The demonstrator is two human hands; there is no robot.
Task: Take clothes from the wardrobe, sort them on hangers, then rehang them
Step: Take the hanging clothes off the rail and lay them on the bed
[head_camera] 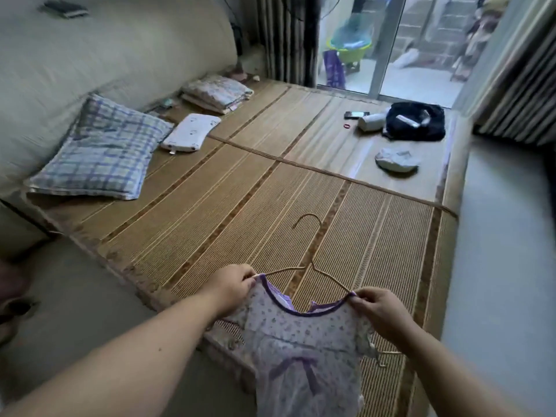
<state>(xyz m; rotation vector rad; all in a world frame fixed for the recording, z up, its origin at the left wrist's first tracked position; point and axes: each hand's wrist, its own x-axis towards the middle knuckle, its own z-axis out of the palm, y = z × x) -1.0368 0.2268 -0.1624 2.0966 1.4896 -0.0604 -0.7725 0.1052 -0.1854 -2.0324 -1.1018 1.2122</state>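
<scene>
1. Pinching the purple-trimmed neckline at each shoulder, the left hand (236, 285) and right hand (377, 308) hold up a small lilac floral dress (301, 338). Thumbs and forefingers are closed tight on the cloth. Whether they also catch the wire beneath cannot be told.
2. The dress hangs over the near end of the bamboo mat (240, 191), with its skirt dropping past the mat's near edge and out of view.
3. A gold wire hanger (314, 248) runs through the neckline, its hook pointing toward the far end of the mat. One wire end pokes out below the right sleeve.
4. The dress looks thin, light and limp. It should weigh almost nothing, but it will sag and fold wherever it is unsupported.
5. The wide neckline on smooth, narrow wire will probably slip off easily, so each shoulder seam needs seating squarely on a hanger arm.
6. The shoulder seams look best for adjusting the dress, and the wire neck just under the hook for carrying it.
7. A checked pillow (102, 158) lies at the mat's far left and a black bag (416, 120) at its far right.
</scene>
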